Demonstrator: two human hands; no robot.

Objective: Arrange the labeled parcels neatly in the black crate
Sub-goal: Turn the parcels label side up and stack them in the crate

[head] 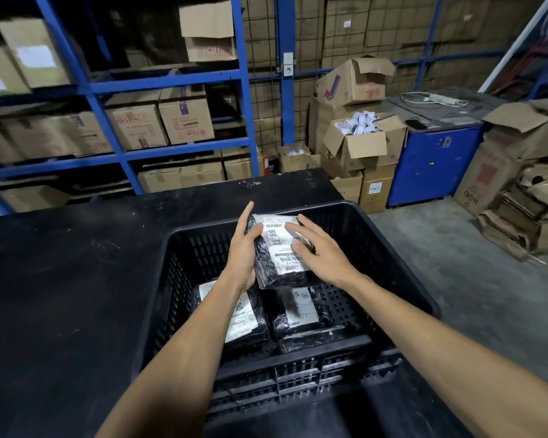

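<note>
Labeled parcels in glossy black plastic wrap with white shipping labels are the matter here: one black wrapped parcel [279,251] is held over the far half of the black perforated plastic crate [389,248], which sits on the dark table [60,279]. Two more lie on the crate floor near the front wall, a left parcel [246,317] and a right parcel [299,311], side by side. The step in hand looks like placing the third; next it likely needs lowering flat behind the pair, label up. The left hand [242,248] cups the parcel's left edge, fingers extended; the right hand [318,248] lies spread flat on its label.
</note>
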